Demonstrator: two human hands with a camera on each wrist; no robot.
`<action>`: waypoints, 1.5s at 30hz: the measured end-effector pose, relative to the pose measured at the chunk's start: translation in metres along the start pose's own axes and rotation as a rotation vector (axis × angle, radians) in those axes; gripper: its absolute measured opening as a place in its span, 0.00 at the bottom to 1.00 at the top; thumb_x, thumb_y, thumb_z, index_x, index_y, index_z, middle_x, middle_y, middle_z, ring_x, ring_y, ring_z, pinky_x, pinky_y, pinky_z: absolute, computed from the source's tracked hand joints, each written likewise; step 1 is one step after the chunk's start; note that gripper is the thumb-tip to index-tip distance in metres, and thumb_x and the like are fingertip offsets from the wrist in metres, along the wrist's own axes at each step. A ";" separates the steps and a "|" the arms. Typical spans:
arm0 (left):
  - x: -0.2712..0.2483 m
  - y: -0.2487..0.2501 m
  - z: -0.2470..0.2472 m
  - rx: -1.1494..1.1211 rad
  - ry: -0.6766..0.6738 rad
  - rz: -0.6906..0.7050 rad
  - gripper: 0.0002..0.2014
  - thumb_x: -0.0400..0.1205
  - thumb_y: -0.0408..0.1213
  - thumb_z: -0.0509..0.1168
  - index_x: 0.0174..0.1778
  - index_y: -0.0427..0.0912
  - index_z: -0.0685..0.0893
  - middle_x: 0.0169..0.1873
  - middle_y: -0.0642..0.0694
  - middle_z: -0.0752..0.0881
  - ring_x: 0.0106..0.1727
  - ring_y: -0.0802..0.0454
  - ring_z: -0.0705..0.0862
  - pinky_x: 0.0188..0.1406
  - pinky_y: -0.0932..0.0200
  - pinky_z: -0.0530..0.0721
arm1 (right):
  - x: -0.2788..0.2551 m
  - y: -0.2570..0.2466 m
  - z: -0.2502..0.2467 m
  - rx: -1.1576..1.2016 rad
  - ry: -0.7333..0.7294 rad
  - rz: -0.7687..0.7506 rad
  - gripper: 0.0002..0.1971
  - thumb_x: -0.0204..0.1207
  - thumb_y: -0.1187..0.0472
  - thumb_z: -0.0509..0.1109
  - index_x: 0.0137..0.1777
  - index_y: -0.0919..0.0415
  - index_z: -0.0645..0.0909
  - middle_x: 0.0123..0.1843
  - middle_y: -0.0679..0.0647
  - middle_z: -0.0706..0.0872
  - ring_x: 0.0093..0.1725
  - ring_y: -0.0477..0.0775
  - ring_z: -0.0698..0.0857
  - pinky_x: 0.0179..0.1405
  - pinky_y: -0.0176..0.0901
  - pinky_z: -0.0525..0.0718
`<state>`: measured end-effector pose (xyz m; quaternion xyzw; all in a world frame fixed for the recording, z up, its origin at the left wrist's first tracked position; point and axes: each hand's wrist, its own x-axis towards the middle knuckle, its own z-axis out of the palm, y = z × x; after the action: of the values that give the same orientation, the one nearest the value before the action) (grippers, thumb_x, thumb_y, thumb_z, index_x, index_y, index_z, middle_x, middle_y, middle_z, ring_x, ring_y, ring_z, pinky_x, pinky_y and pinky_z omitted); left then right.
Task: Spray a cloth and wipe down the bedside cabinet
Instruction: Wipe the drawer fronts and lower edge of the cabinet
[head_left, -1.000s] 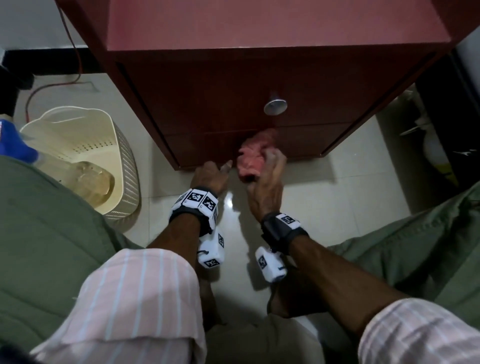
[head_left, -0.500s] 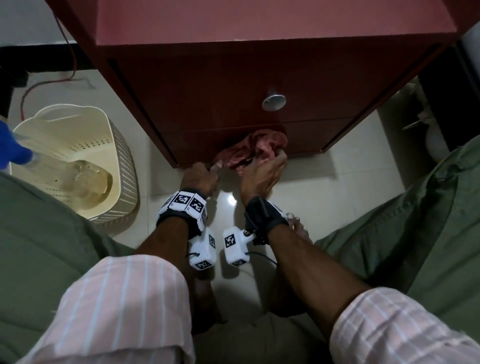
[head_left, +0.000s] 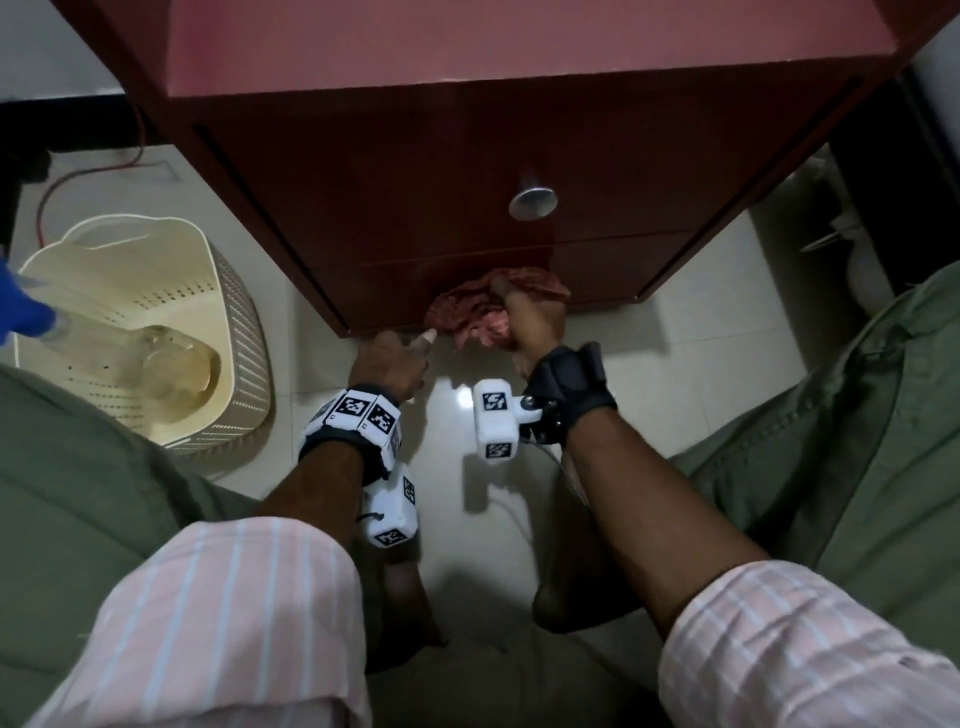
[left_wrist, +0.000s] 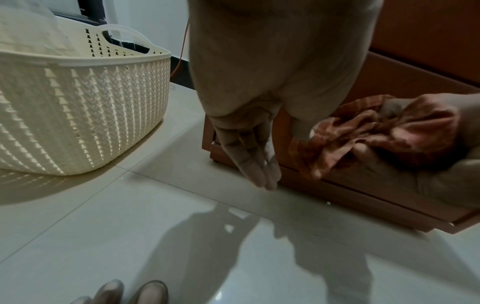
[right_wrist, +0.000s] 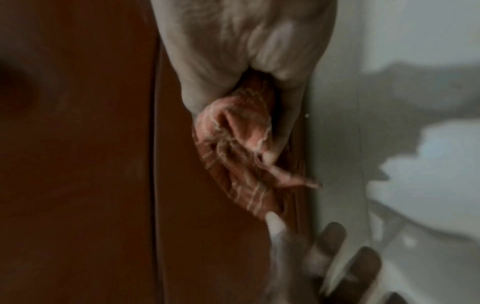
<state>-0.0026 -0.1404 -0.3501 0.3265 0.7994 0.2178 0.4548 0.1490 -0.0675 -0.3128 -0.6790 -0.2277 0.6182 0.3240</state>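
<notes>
Basket (head_left: 228, 332) first, far left on the tiled floor (head_left: 701, 332): cream, perforated, with a clear bottle (head_left: 171, 364) lying inside it and something blue (head_left: 21, 306) at the frame's edge that I cannot make out. Behind it a red cable (head_left: 62, 182) trails across the tiles. Moving in, the left hand (head_left: 387, 364) sits low by the front left bottom corner of the bedside cabinet (head_left: 415, 171); its fingers (left_wrist: 255, 164) hang straight and relaxed, pointing down at the floor, gripping nothing, while the thumb reaches out sideways to touch the edge of the cloth (head_left: 480, 309). And there's the cloth itself, reddish with pale stripes, bunched up and pressed against the lower panel at the foot of the cabinet, just above the floor. The right hand (head_left: 535, 325) has it, fingers curled into the fabric from the right side, thumb up over the top of the bundle. Above them, a round metal knob (head_left: 532, 200) sits on the drawer front. Over on the right, past the cabinet's side, pale shapes stand in shadow, too dim to identify. Green trouser legs frame both sides.
</notes>
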 end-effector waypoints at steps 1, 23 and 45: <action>-0.001 0.000 -0.001 0.007 0.006 -0.008 0.23 0.77 0.63 0.64 0.46 0.45 0.88 0.40 0.43 0.94 0.38 0.42 0.94 0.48 0.37 0.93 | -0.001 0.000 -0.008 0.164 -0.144 0.096 0.33 0.60 0.52 0.82 0.64 0.70 0.84 0.58 0.65 0.89 0.56 0.64 0.89 0.57 0.63 0.87; -0.007 0.009 0.003 0.079 0.007 0.021 0.21 0.80 0.62 0.64 0.42 0.45 0.85 0.39 0.42 0.94 0.38 0.43 0.94 0.50 0.38 0.92 | -0.011 0.006 -0.008 -0.707 0.124 -0.442 0.16 0.72 0.48 0.75 0.31 0.61 0.86 0.21 0.45 0.81 0.19 0.42 0.76 0.25 0.36 0.80; -0.006 0.008 0.009 0.140 -0.037 0.015 0.37 0.71 0.68 0.61 0.55 0.36 0.87 0.42 0.40 0.94 0.46 0.40 0.93 0.54 0.39 0.91 | 0.028 0.013 -0.048 -0.379 0.545 -0.445 0.18 0.70 0.60 0.73 0.59 0.63 0.81 0.54 0.58 0.87 0.45 0.58 0.86 0.49 0.46 0.85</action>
<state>0.0099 -0.1386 -0.3457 0.3678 0.8016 0.1585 0.4439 0.1994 -0.0639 -0.3405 -0.8000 -0.3850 0.2773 0.3673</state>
